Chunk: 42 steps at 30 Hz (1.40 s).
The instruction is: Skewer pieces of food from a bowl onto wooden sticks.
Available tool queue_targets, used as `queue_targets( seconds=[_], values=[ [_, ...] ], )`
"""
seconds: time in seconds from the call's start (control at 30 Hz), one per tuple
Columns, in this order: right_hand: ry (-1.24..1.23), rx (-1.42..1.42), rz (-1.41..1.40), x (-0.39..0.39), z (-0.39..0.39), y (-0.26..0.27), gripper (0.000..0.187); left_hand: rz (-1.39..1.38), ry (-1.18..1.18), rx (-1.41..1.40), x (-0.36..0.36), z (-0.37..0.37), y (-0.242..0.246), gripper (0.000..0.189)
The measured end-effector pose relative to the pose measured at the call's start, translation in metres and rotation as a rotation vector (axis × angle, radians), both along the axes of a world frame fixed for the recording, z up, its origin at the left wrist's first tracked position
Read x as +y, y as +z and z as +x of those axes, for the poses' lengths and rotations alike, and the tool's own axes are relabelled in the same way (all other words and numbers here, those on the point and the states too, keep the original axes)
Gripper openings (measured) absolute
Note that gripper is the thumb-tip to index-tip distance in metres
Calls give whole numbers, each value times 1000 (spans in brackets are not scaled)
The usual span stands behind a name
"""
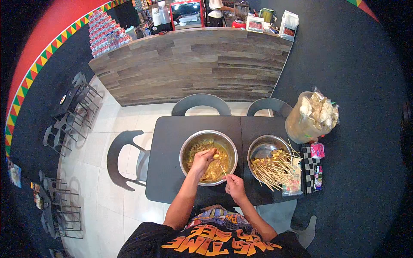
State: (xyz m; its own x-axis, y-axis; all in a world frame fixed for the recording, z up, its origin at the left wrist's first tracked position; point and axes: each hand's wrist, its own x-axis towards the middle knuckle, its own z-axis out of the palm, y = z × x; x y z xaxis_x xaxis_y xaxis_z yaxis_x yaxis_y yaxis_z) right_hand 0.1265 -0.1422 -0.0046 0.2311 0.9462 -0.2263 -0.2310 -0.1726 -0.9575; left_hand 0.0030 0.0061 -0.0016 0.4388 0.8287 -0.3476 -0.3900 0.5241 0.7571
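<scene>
A steel bowl (234,167) stands before me on the black table, holding wet yellow marinade (209,173) with chunks that look like meat. Into it reaches my left hand (202,162), its fingers bunched and their tips stained brown; whether a piece is between them I cannot tell. My right hand (235,188) pinches a thin wooden skewer (223,170) at the bowl's near right rim. The skewer points into the bowl, and a small chunk shows at its far tip. To the right, a second steel bowl (258,145) holds many loaded skewers (271,171), their bare ends fanned towards me.
A clear plastic bag (293,180) lies by the skewers. Beyond it are a checkered tray (308,175), a pink packet (317,150) and a tall tub of bagged crackers (311,116). Chairs (201,103) surround the black table (164,154). A wood-panelled counter (193,67) stands opposite, with a person (215,13) behind.
</scene>
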Motion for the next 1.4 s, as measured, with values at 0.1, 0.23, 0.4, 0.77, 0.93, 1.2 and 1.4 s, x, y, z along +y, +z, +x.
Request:
queue_targets(
  seconds=[0.1, 0.23, 0.4, 0.77, 0.93, 1.2, 1.4],
  values=[
    [50, 482, -125, 0, 0, 13, 20, -16, -20, -64, 0, -1, -1, 18],
    [71, 598, -104, -1, 2, 14, 20, -4, -18, -30, -1, 1, -1, 18],
    [61, 507, -129, 0, -2, 12, 21, -71, 4, -102, 1, 0, -4, 20],
    [48, 490, -127, 2, 0, 9, 21, -19, -10, 22, -18, 8, -16, 18],
    [112, 747, -120, 3, 10, 5, 22, -59, -16, -37, -21, 11, -12, 16],
    [-71, -148, -198, -2, 39, -7, 18, -28, -110, 163, -24, 24, -19, 23],
    [-314, -748, -178, -10, 135, 15, 13, 515, -480, 1317, -32, -25, -64, 51]
  ],
)
